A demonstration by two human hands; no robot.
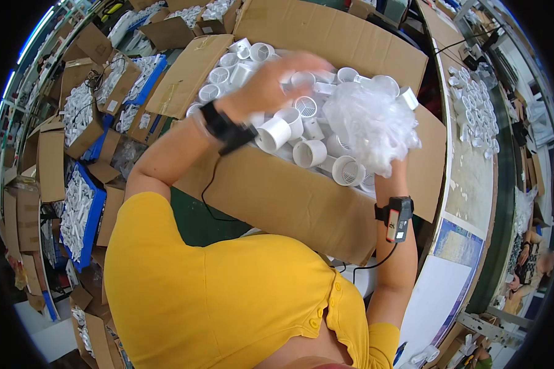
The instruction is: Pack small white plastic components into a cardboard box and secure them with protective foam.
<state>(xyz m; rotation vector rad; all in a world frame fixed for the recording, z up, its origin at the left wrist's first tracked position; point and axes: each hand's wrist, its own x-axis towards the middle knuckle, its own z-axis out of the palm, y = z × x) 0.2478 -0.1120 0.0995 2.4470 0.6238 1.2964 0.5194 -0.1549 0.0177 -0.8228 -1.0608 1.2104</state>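
**Hands over the open carton**

The left hand (276,83), fingers spread and blurred, hovered over white grille fittings (306,106) heaped in the cardboard box (289,197). The right hand, hidden, clutched a crumpled clear bag (369,123) above the box's right flap.

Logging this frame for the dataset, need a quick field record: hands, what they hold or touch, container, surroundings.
left hand: blurred, reaching over the white cylindrical fittings, fingers spread; contact cannot be told
right hand: hidden behind a crumpled clear plastic bag, which it appears to hold up
wrists: black strap-on device on each
container: large open cardboard box, full of the fittings, some with grille ends
right side: workbench with more white fittings
left side: smaller cartons and blue crates of white parts
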